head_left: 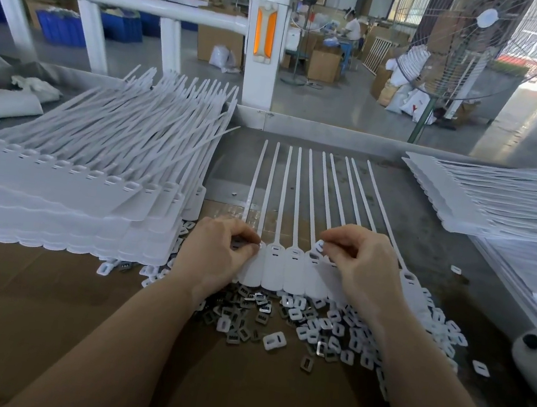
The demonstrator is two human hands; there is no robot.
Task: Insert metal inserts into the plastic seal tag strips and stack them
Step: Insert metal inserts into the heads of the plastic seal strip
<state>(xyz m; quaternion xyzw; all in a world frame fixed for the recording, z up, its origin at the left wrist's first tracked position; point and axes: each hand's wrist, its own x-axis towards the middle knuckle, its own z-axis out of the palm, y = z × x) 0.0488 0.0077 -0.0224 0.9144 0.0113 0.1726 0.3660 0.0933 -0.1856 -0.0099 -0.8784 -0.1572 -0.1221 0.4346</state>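
Lying flat on the bench, the seal tag strip [289, 267] has its 10 tails running straight away from the person, heads nearest. Both hands sit on that head row: the left hand [215, 258] at its left end pinches what looks like a dark metal insert, the right hand [361, 266] toward its right end pinches a small white piece. Just nearer than the strip lies the loose pile of inserts [306, 324].
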